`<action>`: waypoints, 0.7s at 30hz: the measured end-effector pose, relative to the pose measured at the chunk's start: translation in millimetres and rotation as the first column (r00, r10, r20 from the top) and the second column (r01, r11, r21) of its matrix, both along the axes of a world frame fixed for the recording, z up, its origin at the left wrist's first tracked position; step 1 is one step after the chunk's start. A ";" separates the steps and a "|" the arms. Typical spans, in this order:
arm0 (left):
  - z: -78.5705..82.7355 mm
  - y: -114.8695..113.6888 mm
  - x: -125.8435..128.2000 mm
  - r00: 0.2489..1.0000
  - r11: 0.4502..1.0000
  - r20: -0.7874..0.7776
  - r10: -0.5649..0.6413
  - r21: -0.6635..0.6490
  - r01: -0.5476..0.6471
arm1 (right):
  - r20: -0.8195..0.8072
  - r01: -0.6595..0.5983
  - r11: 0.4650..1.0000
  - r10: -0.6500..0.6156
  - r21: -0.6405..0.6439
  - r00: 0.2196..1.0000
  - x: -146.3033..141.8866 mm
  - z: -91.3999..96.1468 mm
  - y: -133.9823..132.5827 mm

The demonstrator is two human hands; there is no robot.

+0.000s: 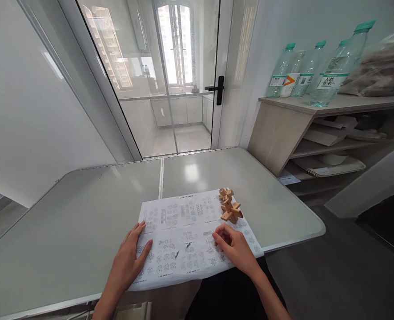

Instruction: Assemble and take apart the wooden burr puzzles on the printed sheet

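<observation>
A large printed instruction sheet (170,226), covered in small puzzle diagrams, lies on the table in front of me, its near edge hanging slightly past the table. My left hand (130,253) rests on the sheet's left edge, fingers stretched out and thumb apart. My right hand (233,246) is over the lower right part of the sheet, fingers curled and thumb close to the index finger; no object shows in it. Just beyond it, an interlocking wooden burr puzzle (231,210) stands on the sheet's right side. A second, smaller wooden puzzle (225,194) sits directly behind it.
The grey table (66,222) has a seam across it and a rounded right corner. At right, several plastic bottles (330,80) and a plastic-wrapped bundle (377,66) stand on a wooden shelf unit (277,133). A glass door (183,111) with a black handle (220,90) is beyond the table.
</observation>
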State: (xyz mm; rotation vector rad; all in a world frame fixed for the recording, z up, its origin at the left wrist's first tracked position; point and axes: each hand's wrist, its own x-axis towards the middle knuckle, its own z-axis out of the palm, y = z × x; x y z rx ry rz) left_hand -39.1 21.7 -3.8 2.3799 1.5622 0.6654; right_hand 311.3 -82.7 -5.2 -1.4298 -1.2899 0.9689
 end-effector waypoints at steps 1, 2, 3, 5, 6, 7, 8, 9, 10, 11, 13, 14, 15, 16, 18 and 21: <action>-0.1 0.1 0.1 1.000 1.000 -0.001 0.002 -0.001 -0.002 | 0.001 0.000 1.000 0.000 0.004 1.000 0.3 -0.1 0.0; -0.3 0.2 0.3 1.000 1.000 -0.001 0.005 -0.004 -0.005 | 0.003 0.001 1.000 -0.001 0.008 1.000 0.5 -0.1 -0.1; -0.5 0.4 0.4 1.000 1.000 -0.002 0.008 -0.007 -0.008 | 0.003 0.003 1.000 -0.004 0.010 1.000 0.7 -0.1 -0.2; -0.5 0.7 0.6 1.000 1.000 -0.006 0.013 -0.011 -0.013 | -0.001 0.005 1.000 -0.005 0.011 1.000 1.1 0.0 -0.4; -0.2 0.8 0.7 1.000 1.000 -0.009 0.015 -0.012 -0.015 | -0.004 0.004 1.000 -0.004 0.012 1.000 1.2 0.0 -0.5; 0.3 0.9 0.9 1.000 1.000 -0.014 0.015 -0.013 -0.015 | -0.008 0.004 1.000 -0.004 0.014 1.000 1.4 0.0 -0.6; 1.1 0.8 1.2 1.000 1.000 -0.019 0.014 -0.014 -0.014 | -0.011 0.003 1.000 -0.003 0.018 1.000 1.6 -0.1 -0.7; 2.1 0.6 1.5 1.000 1.000 -0.023 0.014 -0.014 -0.014 | -0.012 0.002 1.000 -0.001 0.021 1.000 1.8 -0.2 -0.6; 3.1 0.4 1.9 1.000 1.000 -0.026 0.015 -0.013 -0.015 | -0.012 0.001 1.000 -0.001 0.023 1.000 2.1 -0.5 -0.6; 4.1 0.1 2.4 0.999 1.000 -0.029 0.016 -0.011 -0.017 | -0.012 0.003 1.000 -0.002 0.024 1.000 2.5 -0.9 -0.4; 5.4 -0.3 3.3 0.999 1.000 -0.032 0.019 -0.005 -0.019 | -0.014 0.000 1.000 0.000 0.023 1.000 3.2 -2.0 0.0; 5.6 -0.2 3.6 0.999 1.000 -0.033 0.019 -0.002 -0.020 | -0.017 -0.001 1.000 0.001 0.021 1.000 3.6 -2.6 0.3; 5.4 0.1 3.9 0.999 1.000 -0.034 0.019 0.000 -0.019 | -0.022 -0.002 1.000 0.003 0.019 1.000 3.9 -3.2 0.6; 4.9 0.7 4.0 0.999 1.000 -0.034 0.020 0.001 -0.020 | -0.026 -0.004 1.000 0.005 0.016 1.000 4.1 -3.5 0.8; 3.2 2.3 3.7 0.999 1.000 -0.034 0.017 0.000 -0.017 | -0.031 -0.006 1.000 0.006 0.012 0.999 4.3 -3.4 0.9; 1.1 4.7 3.3 0.999 1.000 -0.044 0.021 -0.005 -0.021 | -0.037 -0.004 1.000 0.005 0.018 0.999 4.5 -1.1 0.6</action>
